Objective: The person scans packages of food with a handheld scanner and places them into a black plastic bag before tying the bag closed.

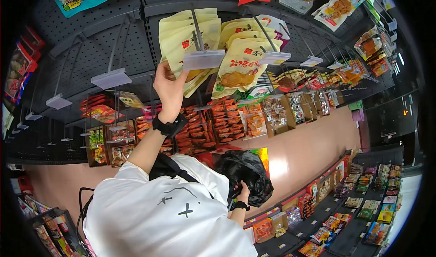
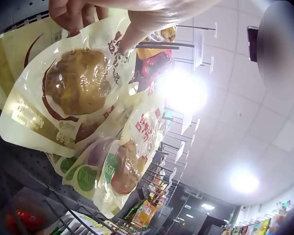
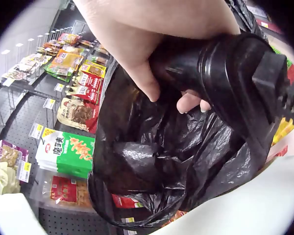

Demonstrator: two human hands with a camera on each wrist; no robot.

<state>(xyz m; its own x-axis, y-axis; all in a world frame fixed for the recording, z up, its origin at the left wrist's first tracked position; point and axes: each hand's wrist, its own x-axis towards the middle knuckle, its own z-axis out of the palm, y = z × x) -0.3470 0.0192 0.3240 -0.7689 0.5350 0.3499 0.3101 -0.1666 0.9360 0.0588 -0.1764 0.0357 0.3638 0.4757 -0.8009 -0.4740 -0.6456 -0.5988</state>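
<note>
My left hand [image 1: 169,91] is raised to the hanging rack and pinches the edge of a pale yellow snack packet [image 2: 78,83]; its thumb lies over the front and the fingers are partly hidden behind. The packet has a clear window with brown food inside. More pale yellow packets [image 1: 240,71] hang on the hook to the right. Low by my body, my right hand [image 3: 161,24] holds a black cylindrical handle [image 3: 186,61]. A black plastic bag [image 3: 186,142] hangs around and below this hand, its mouth gaping open.
Metal hooks with clear price holders [image 1: 111,77] stick out from the dark perforated rack [image 1: 77,21]. Boxes of red snack packets [image 1: 195,130] stand beneath it. Across the pink floor [image 1: 299,143], a lower shelf [image 1: 318,216] carries more packets.
</note>
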